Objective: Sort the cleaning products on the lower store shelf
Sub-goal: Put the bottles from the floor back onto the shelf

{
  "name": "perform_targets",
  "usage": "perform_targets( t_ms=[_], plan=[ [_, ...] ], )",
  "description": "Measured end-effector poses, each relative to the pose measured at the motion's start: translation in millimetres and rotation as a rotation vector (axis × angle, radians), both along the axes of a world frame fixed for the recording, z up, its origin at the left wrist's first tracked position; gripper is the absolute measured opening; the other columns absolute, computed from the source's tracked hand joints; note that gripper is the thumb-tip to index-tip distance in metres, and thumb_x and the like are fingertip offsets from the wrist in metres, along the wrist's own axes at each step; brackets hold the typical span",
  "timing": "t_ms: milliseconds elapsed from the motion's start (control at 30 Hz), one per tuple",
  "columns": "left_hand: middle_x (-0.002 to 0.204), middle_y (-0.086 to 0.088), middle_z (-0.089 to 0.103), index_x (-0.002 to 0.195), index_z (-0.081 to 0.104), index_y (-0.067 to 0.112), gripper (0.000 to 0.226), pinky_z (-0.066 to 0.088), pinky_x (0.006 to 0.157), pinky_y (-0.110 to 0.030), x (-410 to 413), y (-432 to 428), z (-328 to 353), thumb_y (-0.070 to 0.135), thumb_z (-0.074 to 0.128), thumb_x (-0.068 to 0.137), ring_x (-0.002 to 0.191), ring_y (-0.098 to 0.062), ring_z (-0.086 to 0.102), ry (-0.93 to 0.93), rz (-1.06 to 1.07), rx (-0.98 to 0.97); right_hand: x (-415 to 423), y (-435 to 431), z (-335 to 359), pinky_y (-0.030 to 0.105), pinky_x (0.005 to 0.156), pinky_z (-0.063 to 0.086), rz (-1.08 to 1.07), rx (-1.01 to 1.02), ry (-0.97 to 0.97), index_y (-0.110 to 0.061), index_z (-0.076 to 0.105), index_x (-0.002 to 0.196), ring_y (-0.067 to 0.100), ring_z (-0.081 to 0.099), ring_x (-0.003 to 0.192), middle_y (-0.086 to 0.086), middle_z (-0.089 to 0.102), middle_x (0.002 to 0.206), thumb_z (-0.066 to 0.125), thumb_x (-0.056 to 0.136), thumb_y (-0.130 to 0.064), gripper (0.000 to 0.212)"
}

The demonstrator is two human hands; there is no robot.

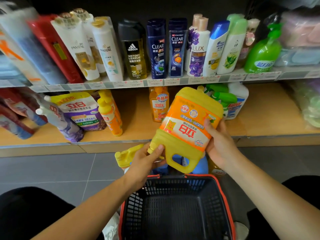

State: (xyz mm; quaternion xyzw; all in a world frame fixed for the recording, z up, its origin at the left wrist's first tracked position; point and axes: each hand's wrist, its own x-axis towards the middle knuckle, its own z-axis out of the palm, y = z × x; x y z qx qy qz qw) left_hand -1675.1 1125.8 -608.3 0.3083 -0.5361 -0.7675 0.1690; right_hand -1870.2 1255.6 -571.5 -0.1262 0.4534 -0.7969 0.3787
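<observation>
Jug point(187, 125) of yellow detergent with an orange label is held tilted in the air in front of the lower shelf point(136, 118), cap end toward 7 o'clock, base toward 1 o'clock, label upside down. The left hand point(147, 160) has its grip curled round the cap end, thumb on top. The right hand point(218, 141) clasps the jug's side at 3 o'clock, thumb across the label. At 6 o'clock below is a black basket point(223, 187) with a red rim. A second yellow jug point(126, 155) shows at 8 o'clock, partly behind the left hand. On the shelf an orange bottle point(158, 104) stands at 11 o'clock, green spray bottles point(223, 97) at 1 o'clock, and two orange bottles point(110, 115) and a purple pouch point(81, 111) at 9 o'clock. Shampoo bottles point(155, 49) line the upper shelf at 12 o'clock.
</observation>
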Motion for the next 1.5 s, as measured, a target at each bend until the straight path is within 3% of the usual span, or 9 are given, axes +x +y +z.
perform_targets(
  t_ms=[133,267,467,633,833,933,1167,1333,1500],
  plan=[
    [0.090,-0.010,0.074,0.104,0.066,0.005,0.044,0.062,0.068,-0.034,3,-10,11,0.045,0.063,0.085,0.073,-0.026,0.071,-0.057,0.031,-0.014,-1,-17,-10,0.052,0.080,0.059,0.029,0.030,-0.069,-0.029,0.047,0.144,0.031,0.067,0.117,0.006,0.067,0.133,0.067,0.090,-0.024,0.058],
    [0.077,-0.008,0.076,0.095,0.071,0.006,0.035,0.063,0.068,-0.048,10,-38,24,0.041,0.063,0.095,0.065,-0.029,0.074,-0.217,0.058,-0.360,0,-38,-20,0.050,0.073,0.060,0.076,0.098,-0.124,-0.029,0.053,0.138,0.031,0.071,0.110,0.008,0.070,0.128,0.073,0.081,-0.017,0.062],
    [0.072,0.000,0.074,0.102,0.072,0.020,0.016,0.061,0.070,-0.040,21,-91,32,0.034,0.067,0.096,0.065,-0.015,0.072,-0.377,0.133,-0.719,21,-101,-36,0.041,0.062,0.060,0.119,0.357,-0.272,-0.016,0.060,0.135,0.026,0.074,0.091,0.013,0.074,0.116,0.070,0.090,-0.026,0.046],
    [0.074,-0.004,0.074,0.097,0.072,0.019,0.024,0.062,0.065,-0.031,14,-133,32,0.041,0.064,0.096,0.064,-0.015,0.072,-0.394,0.166,-0.618,22,-152,-51,0.037,0.056,0.060,0.262,0.506,-0.395,-0.016,0.065,0.118,0.024,0.073,0.079,0.011,0.077,0.092,0.071,0.087,-0.041,0.041],
    [0.073,-0.004,0.075,0.088,0.068,0.020,0.026,0.064,0.067,-0.032,-7,-176,20,0.044,0.062,0.097,0.068,-0.020,0.074,-0.461,0.146,-0.590,3,-192,-84,0.051,0.082,0.061,0.302,0.521,-0.484,-0.014,0.062,0.121,0.037,0.066,0.109,0.019,0.068,0.119,0.068,0.091,-0.046,0.044],
    [0.075,-0.006,0.075,0.091,0.067,0.025,0.021,0.064,0.068,-0.033,-20,-193,15,0.043,0.061,0.098,0.067,-0.019,0.074,-0.457,0.159,-0.568,-4,-200,-99,0.051,0.073,0.063,0.315,0.517,-0.502,-0.014,0.055,0.133,0.042,0.066,0.111,0.023,0.064,0.126,0.067,0.092,-0.048,0.055],
    [0.090,-0.004,0.071,0.126,0.063,0.016,0.039,0.062,0.083,-0.046,-44,-211,-2,0.045,0.055,0.101,0.080,-0.018,0.071,-0.401,0.232,-0.581,-8,-190,-112,0.034,0.062,0.060,0.392,0.788,-0.153,-0.008,0.054,0.128,0.030,0.076,0.085,0.020,0.077,0.096,0.051,0.087,-0.073,0.077],
    [0.121,-0.007,0.063,0.152,0.044,0.021,0.052,0.052,0.101,-0.042,-51,-212,-3,0.029,0.058,0.102,0.113,-0.026,0.061,-0.353,0.122,-0.586,-7,-183,-110,0.029,0.065,0.060,0.191,0.697,0.206,-0.029,0.058,0.134,0.022,0.071,0.099,0.005,0.070,0.125,0.065,0.097,-0.028,0.038],
    [0.139,0.000,0.056,0.141,0.058,0.017,0.042,0.047,0.101,-0.029,-42,-206,-3,0.019,0.063,0.099,0.123,-0.017,0.056,-0.365,-0.095,-0.617,5,-185,-108,0.047,0.094,0.058,0.208,0.605,0.522,-0.036,0.058,0.130,0.016,0.062,0.117,-0.010,0.067,0.123,0.086,0.078,-0.026,0.060]
  ],
)
